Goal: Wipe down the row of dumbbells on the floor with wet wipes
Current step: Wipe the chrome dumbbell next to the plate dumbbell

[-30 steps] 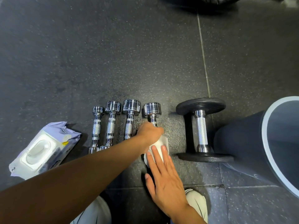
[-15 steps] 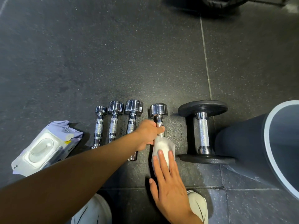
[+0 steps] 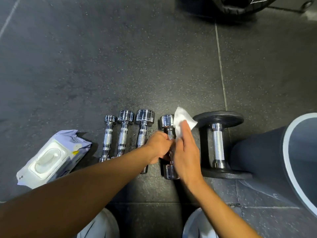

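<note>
L hand (image 3: 158,146): reaches in from lower left; fingers (image 3: 163,135) curled tight round the handle of the 4th chrome dumbbell (image 3: 167,120), at mid-grip.
R hand (image 3: 186,155): back of hand up, just right of the same handle and over its near head; fingers (image 3: 186,129) nearly straight, pinching the wet wipe (image 3: 182,120). Thumb hidden, slight blur.
Wet wipe: white, crumpled, sticks out past the R fingertips; lies against the right side of the 4th dumbbell's far head, between that head and the black plate dumbbell (image 3: 217,145).
4th chrome dumbbell: on or just off the floor (image 3: 120,66), cannot tell which; lengthwise away from the person, 4th from left in the row.
Chrome dumbbells 1–3: smallest (image 3: 108,140), 2nd (image 3: 123,138), 3rd (image 3: 143,134); parallel, side by side, heads growing left to right. Near ends of 2nd and 3rd partly behind the L forearm.
Black plate dumbbell: right end of row, chrome knurled handle, resting on both plates, untouched.
Wipes pack (image 3: 51,157): pale lilac, white flip lid closed, lying left of the row.
Bin (image 3: 257,152): dark grey, pale rim, far right, just beside the black dumbbell's near plate.
Floor: dark speckled rubber tiles, seams visible.
Shoes (image 3: 101,224): pale pair at bottom edge.
</note>
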Action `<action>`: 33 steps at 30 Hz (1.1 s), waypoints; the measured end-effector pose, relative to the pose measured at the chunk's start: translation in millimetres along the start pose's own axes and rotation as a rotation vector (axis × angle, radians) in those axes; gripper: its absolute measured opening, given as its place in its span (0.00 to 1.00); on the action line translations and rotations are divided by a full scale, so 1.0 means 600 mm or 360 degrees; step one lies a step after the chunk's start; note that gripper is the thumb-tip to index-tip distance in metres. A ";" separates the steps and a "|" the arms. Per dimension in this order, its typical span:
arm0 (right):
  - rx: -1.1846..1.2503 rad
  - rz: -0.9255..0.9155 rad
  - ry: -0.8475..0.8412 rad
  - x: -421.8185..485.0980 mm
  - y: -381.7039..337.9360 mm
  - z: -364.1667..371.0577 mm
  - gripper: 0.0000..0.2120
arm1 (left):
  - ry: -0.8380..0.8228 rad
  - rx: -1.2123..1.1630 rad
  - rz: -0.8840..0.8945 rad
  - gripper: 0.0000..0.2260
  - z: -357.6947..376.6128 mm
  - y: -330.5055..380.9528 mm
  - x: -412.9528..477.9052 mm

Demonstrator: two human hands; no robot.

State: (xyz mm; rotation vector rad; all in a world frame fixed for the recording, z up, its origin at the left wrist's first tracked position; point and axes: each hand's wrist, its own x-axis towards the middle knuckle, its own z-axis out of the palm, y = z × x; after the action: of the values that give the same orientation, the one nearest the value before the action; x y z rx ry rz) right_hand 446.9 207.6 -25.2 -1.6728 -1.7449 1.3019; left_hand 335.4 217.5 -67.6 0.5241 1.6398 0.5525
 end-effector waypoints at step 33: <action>-0.1149 -0.0037 -0.0364 0.118 -0.005 -0.019 0.19 | -0.0318 -0.0348 -0.0153 0.12 0.028 -0.023 0.013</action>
State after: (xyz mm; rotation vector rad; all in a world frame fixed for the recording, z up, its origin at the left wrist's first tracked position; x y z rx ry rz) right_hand 439.6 277.5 -39.0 -1.8885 -2.5765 0.9246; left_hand 350.6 212.3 -84.2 0.3258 1.3877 0.5810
